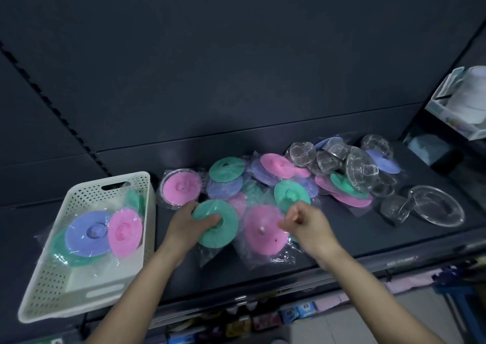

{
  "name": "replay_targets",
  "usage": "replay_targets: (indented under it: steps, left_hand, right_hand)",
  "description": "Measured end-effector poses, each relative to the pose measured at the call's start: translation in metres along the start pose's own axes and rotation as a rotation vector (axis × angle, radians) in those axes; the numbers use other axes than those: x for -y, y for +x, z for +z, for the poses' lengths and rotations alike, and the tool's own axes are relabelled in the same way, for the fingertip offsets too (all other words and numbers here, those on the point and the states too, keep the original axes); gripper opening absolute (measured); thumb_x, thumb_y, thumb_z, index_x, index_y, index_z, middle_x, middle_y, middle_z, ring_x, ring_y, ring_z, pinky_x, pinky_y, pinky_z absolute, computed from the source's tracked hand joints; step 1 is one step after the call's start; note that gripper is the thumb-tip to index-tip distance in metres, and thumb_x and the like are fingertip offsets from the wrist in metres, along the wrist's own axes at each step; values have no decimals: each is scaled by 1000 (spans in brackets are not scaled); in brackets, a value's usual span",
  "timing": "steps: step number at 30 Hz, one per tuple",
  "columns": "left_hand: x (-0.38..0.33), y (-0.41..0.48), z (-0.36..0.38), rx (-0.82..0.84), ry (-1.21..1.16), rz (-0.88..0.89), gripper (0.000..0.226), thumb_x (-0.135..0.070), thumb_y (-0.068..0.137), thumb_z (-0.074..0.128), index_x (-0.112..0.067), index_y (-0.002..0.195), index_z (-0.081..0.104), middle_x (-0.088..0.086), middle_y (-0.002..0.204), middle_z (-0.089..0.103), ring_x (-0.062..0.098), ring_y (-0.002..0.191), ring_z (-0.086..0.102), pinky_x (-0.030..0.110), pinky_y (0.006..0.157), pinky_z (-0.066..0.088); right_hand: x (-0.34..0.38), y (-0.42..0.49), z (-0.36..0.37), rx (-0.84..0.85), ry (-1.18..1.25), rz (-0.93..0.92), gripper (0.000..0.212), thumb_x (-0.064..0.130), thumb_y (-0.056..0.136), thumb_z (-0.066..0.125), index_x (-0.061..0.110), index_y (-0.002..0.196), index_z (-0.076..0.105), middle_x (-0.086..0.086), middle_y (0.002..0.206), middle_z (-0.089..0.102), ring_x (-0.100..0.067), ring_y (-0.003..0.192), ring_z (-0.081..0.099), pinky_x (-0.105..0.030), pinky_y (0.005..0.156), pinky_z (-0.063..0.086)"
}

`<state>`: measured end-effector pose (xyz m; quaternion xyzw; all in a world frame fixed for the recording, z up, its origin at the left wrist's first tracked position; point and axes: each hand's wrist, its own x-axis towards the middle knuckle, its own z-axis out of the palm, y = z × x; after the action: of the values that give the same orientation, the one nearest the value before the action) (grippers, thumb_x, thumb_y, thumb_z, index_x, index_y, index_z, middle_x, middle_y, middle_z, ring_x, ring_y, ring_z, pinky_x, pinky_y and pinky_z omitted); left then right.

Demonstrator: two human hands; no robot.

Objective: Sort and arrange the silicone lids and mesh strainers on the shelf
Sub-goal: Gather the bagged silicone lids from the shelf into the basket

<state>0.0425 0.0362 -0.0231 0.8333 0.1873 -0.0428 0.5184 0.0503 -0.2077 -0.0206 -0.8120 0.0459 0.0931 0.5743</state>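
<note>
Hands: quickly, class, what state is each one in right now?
Left hand: holding a green lid.
Right hand: fingers curled beside the pink lid; whether it grips cannot be told.

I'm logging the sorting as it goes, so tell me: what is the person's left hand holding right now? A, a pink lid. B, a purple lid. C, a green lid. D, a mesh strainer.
C: the left hand grips a green lid near its middle, at the front of the shelf just right of the white basket.
</note>
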Motion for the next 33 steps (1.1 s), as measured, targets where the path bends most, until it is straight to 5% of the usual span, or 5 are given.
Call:
replay_targets:
  steps: [5,12,20,24,33]
  left_hand:
    - [-9,13,14,-22,-136,4,35,-30,73,77,-7,94,61,10,91,67,19,76,62,31,64,49]
    - [-6,27,33,-95,-87,-41,26,-24,76,76,-9,86,58,11,94,65,18,76,59,26,58,46]
    - [9,34,35,-107,-131,-148,69,-53,47,81,-1,89,63,14,91,69,25,81,68,39,65,58]
    - [4,28,35,-111,-202,-185,51,-25,69,84,6,98,56,15,89,61,20,74,59,28,55,46]
    - [6,17,36,18,-277,-225,26,-22,75,79,-4,74,61,8,74,65,16,66,58,16,47,43]
  right_hand:
    - [-5,29,-32,-158,164,169,14,0,84,66,10,79,58,-5,70,57,-19,65,52,-37,68,47]
    - [-19,44,-39,-270,-236,210,10,12,77,66,9,69,62,-6,70,65,-26,73,60,-30,67,43]
    - [-19,46,-38,-186,-170,285,23,7,80,63,11,60,53,-5,65,54,-20,61,47,-29,56,35]
    - [-24,46,-35,-169,-51,308,23,13,82,68,13,65,52,-3,65,56,-16,56,46,-26,55,36]
    - [-23,41,-30,-99,137,311,12,10,84,68,9,75,61,-7,70,60,-15,56,49,-24,49,37]
